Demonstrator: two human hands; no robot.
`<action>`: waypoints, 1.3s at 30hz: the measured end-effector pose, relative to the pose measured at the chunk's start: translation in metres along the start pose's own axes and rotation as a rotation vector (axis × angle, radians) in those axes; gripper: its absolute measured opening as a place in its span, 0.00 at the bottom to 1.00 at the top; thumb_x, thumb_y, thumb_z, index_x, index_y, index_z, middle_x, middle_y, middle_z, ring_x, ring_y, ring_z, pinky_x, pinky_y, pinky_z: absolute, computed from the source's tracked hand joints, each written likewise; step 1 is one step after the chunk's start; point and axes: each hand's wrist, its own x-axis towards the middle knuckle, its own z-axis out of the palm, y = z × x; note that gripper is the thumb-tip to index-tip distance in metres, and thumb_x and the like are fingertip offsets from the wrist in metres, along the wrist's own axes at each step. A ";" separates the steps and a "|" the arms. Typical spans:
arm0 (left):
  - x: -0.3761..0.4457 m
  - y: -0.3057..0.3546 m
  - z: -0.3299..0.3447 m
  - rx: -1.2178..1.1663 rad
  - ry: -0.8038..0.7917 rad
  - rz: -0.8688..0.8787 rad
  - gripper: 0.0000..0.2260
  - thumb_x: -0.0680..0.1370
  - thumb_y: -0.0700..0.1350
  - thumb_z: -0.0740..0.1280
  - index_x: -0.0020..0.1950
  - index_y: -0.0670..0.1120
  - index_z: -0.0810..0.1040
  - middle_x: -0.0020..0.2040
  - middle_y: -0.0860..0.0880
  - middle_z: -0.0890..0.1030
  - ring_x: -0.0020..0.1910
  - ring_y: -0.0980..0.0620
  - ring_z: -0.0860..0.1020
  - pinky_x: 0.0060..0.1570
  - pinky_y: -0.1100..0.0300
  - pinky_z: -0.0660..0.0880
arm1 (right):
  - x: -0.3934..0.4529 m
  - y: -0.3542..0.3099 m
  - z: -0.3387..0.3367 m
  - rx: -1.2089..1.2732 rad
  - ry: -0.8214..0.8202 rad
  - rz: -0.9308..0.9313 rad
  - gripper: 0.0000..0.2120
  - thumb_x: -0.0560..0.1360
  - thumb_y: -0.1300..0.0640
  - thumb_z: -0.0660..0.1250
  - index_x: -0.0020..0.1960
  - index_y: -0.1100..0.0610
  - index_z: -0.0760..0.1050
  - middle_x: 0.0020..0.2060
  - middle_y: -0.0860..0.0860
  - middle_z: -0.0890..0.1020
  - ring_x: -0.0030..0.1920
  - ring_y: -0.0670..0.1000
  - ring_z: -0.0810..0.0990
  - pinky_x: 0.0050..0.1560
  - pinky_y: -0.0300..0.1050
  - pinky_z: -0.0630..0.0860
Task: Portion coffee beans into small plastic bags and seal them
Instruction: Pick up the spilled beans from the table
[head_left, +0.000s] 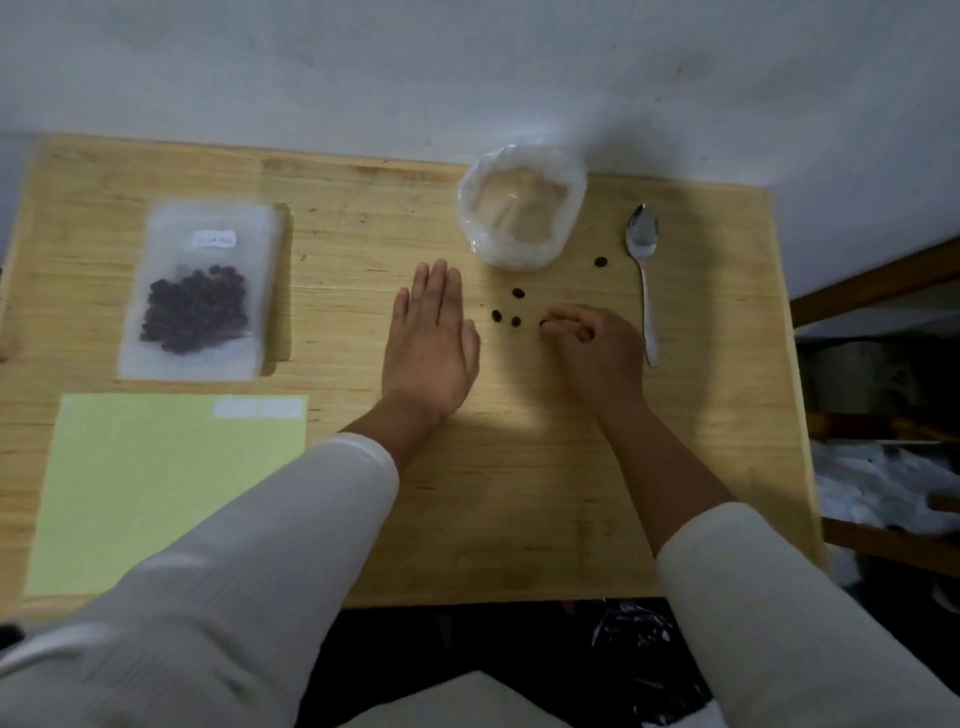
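A small frosted plastic bag (200, 291) with coffee beans inside lies flat at the table's left. Several loose coffee beans (514, 306) are scattered mid-table. My left hand (431, 338) rests flat on the wood, fingers straight, just left of the beans. My right hand (592, 348) has curled fingers pinching one bean (543, 323) at the right end of the scatter. A clear open plastic bag (522, 208) stands behind the beans.
A metal spoon (644, 270) lies right of my right hand. A light green sheet (156, 483) covers the table's front left. The wooden table (363, 208) ends at the wall behind; shelves with clutter stand to the right.
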 end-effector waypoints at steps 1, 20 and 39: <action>0.000 0.000 0.001 -0.008 0.007 -0.001 0.26 0.81 0.49 0.48 0.77 0.41 0.48 0.78 0.44 0.49 0.77 0.48 0.44 0.75 0.52 0.42 | 0.002 0.002 0.000 -0.028 -0.017 -0.033 0.11 0.72 0.55 0.70 0.54 0.53 0.81 0.52 0.50 0.81 0.49 0.42 0.76 0.49 0.28 0.68; -0.003 0.006 0.007 0.023 0.030 -0.019 0.27 0.80 0.51 0.44 0.77 0.41 0.49 0.78 0.44 0.49 0.77 0.49 0.45 0.75 0.53 0.43 | 0.011 -0.016 -0.015 1.038 -0.315 0.457 0.11 0.75 0.67 0.55 0.38 0.61 0.73 0.32 0.53 0.75 0.33 0.49 0.73 0.33 0.40 0.69; -0.004 0.003 0.008 -0.022 0.098 -0.004 0.25 0.80 0.50 0.48 0.76 0.41 0.54 0.77 0.43 0.54 0.77 0.48 0.48 0.74 0.55 0.43 | 0.023 -0.009 0.006 -0.037 -0.246 -0.240 0.03 0.73 0.60 0.68 0.46 0.57 0.80 0.41 0.48 0.78 0.39 0.42 0.72 0.39 0.24 0.66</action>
